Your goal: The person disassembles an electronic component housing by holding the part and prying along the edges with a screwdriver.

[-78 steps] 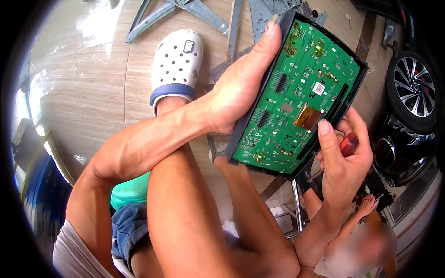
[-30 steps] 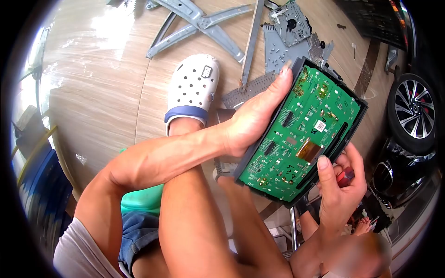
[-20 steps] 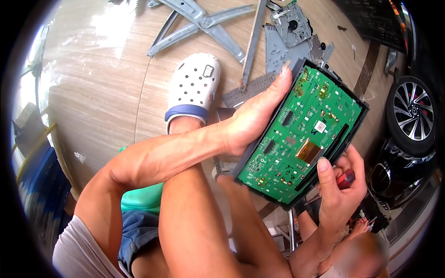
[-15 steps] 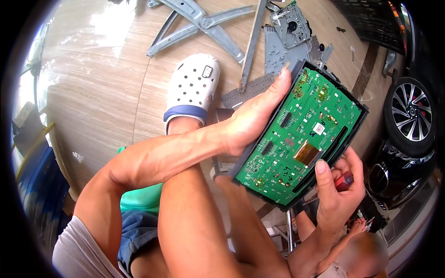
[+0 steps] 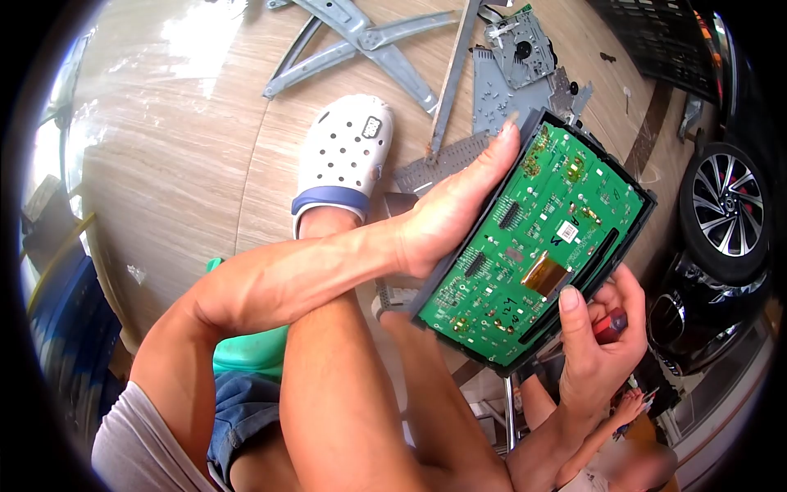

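Note:
A black-framed panel with a green circuit board (image 5: 525, 246) is held tilted between my two hands. My left hand (image 5: 459, 205) grips its left long edge, thumb on the frame near the upper corner and fingers hidden beneath. At the lower right edge, my right hand (image 5: 602, 336) is closed, its thumb near the board's edge. A red-handled tool (image 5: 610, 326) is tucked in the curled fingers of that hand; its working end is hidden. On the board are an amber flex strip (image 5: 543, 273), a white label and handwritten marks.
Metal scissor-shaped brackets (image 5: 369, 37), a long metal bar (image 5: 453, 78) and a grey mechanism (image 5: 523, 49) lie on the tiled floor. A white clog (image 5: 344, 152) is on my foot. A car wheel (image 5: 726, 201) stands at the right. Another person's hand (image 5: 630, 406) shows at lower right.
The panel and both hands sit very slightly farther right in view. The other person has shifted a little at lower right. My grip looks the same.

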Demonstrator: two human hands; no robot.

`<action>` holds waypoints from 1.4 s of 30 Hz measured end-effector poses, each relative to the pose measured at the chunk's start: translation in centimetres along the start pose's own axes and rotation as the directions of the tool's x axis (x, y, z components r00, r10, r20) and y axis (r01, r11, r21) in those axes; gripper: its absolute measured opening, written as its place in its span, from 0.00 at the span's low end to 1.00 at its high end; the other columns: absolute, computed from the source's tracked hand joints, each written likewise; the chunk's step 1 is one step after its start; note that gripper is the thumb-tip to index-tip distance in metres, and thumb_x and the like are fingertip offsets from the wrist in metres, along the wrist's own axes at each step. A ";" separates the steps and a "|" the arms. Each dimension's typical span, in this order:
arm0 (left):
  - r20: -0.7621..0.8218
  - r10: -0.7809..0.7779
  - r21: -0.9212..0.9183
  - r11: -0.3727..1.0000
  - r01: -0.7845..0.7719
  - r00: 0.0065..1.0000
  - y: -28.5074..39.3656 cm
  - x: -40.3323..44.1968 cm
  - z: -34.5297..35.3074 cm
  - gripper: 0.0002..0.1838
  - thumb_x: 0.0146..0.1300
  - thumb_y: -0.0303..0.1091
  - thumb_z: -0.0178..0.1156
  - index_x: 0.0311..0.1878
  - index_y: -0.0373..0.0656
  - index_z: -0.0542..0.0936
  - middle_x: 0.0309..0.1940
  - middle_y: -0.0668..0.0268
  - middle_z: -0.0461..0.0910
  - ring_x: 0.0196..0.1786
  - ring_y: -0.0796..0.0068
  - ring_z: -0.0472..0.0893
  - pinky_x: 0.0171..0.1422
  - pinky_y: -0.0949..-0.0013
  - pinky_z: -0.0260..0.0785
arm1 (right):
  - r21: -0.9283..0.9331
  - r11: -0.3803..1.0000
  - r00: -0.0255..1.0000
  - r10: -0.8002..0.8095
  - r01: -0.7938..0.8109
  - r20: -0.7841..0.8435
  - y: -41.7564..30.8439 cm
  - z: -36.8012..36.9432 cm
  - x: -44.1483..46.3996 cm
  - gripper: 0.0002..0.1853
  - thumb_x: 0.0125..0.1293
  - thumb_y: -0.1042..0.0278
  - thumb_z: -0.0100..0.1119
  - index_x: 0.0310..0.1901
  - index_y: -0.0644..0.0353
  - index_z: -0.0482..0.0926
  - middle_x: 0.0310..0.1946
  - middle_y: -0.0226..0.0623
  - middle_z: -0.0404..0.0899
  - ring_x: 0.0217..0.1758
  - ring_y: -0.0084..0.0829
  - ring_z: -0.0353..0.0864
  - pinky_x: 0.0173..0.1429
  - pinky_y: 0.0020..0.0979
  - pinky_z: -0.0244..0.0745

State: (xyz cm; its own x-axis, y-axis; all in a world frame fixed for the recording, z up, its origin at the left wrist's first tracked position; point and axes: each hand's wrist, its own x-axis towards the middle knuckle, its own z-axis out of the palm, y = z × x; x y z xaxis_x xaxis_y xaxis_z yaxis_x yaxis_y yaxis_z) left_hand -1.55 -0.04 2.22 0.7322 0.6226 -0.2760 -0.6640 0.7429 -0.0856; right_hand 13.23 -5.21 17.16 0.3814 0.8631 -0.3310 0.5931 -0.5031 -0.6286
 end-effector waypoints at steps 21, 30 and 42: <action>0.005 0.017 -0.005 1.000 -0.017 1.000 0.1 -0.2 0.2 0.42 0.74 0.73 0.42 0.66 0.41 0.76 0.59 0.59 0.82 0.56 0.73 0.82 0.63 0.67 0.77 | 0.088 0.996 0.999 0.011 -0.014 0.033 -0.1 0.3 -0.3 0.30 0.64 0.80 0.70 0.66 0.73 0.69 0.44 0.40 0.85 0.34 0.14 0.75 0.41 0.16 0.71; 0.006 -0.020 -0.051 0.998 0.021 1.000 -0.1 0.0 0.1 0.41 0.74 0.72 0.43 0.65 0.41 0.76 0.57 0.58 0.83 0.54 0.72 0.84 0.60 0.65 0.79 | 0.006 1.000 0.999 0.028 -0.028 0.034 0.0 -0.1 -0.3 0.29 0.66 0.79 0.70 0.66 0.73 0.70 0.44 0.40 0.85 0.35 0.14 0.76 0.42 0.16 0.72; 0.019 -0.050 -0.091 0.994 0.051 0.999 -0.3 0.2 0.2 0.41 0.73 0.72 0.44 0.66 0.41 0.76 0.58 0.57 0.83 0.55 0.71 0.84 0.61 0.64 0.79 | -0.269 0.963 0.999 0.001 0.012 0.050 -0.6 -0.7 -0.1 0.29 0.68 0.72 0.69 0.68 0.68 0.70 0.46 0.36 0.84 0.35 0.19 0.77 0.40 0.20 0.72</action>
State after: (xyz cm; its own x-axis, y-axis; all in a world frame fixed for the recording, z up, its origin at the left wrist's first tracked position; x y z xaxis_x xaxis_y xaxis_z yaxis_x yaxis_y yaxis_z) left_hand -1.17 -0.03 2.36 0.7672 0.5895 -0.2527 -0.6365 0.7483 -0.1868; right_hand 13.34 -4.99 18.07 0.3463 0.8637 -0.3663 0.7664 -0.4856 -0.4204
